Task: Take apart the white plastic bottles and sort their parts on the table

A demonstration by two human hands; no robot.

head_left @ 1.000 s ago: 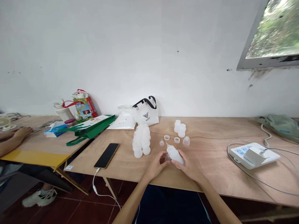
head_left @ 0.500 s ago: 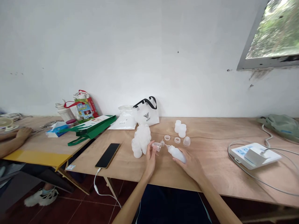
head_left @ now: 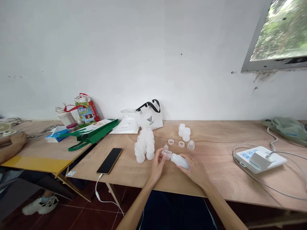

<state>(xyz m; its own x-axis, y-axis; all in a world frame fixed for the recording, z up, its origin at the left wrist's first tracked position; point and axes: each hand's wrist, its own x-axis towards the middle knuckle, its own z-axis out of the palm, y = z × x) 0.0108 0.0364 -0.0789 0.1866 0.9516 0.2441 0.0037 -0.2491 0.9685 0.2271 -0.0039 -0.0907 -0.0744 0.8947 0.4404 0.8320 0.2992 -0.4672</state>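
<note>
My left hand (head_left: 157, 165) is closed on a clear plastic cap (head_left: 167, 154), its open end facing right. A translucent white baby bottle (head_left: 180, 161) lies in the grip of my right hand (head_left: 193, 170), its top pointing left. Cap and bottle top meet between my hands; whether the cap is seated I cannot tell. Just beyond my left fingers is a clear nipple (head_left: 166, 146). Two ring collars (head_left: 171, 141) and a clear domed cap (head_left: 191, 145) lie farther back. A cluster of several white bottles (head_left: 145, 145) stands left of my left hand.
Two white translucent containers (head_left: 185, 134) stand behind the rings. A phone (head_left: 109, 160) with a cable is on the left. A power strip (head_left: 260, 158) with a grey cable sits on the right. White bags (head_left: 150, 118) lean on the wall. At the adjoining table another person's hand (head_left: 18, 140) shows.
The cap and the bottle have come together; before, a gap separated them and the bottle's tip was exposed. The tip is now inside the clear cap.
</note>
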